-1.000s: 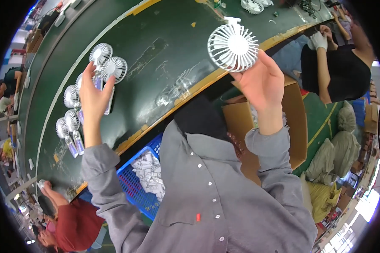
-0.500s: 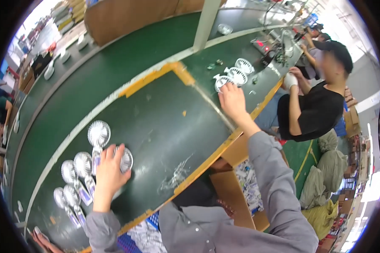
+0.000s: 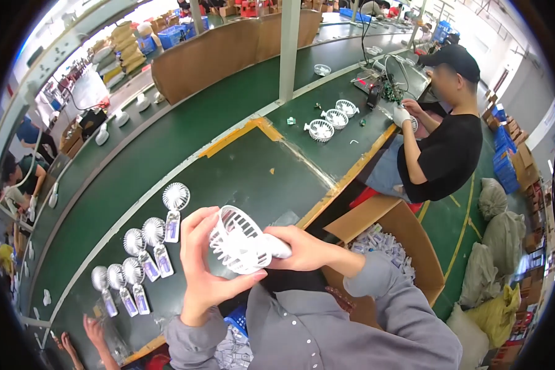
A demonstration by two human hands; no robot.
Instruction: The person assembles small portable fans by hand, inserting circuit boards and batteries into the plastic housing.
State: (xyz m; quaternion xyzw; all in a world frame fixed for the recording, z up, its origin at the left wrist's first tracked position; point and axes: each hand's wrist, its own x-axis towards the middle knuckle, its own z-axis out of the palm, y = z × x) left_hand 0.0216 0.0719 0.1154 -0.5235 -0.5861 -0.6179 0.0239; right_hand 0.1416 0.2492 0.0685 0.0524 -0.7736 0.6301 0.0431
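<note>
A white handheld fan (image 3: 237,243) with a round slatted cage is up in front of my chest, above the table's near edge. The fingers and thumb of my left hand (image 3: 200,265) curve round the cage's left side. My right hand (image 3: 305,246) grips the fan's white handle, which is mostly covered by the fingers. To the left, several white handheld fans (image 3: 154,233) with purple-printed handles lie in slanting rows on the green table (image 3: 240,169). Three white fan cages (image 3: 321,130) lie at the far right of the table.
A co-worker (image 3: 444,142) in a black top sits at the right, hands on a white part. An open carton (image 3: 419,287) of small packets stands below the table edge. Another person's hand (image 3: 95,333) shows at lower left. A post (image 3: 288,55) rises behind the table.
My right hand has come back from the cages at the far right. My left hand has lifted off the table, and both hands now hold one fan before my chest. The view has shifted.
</note>
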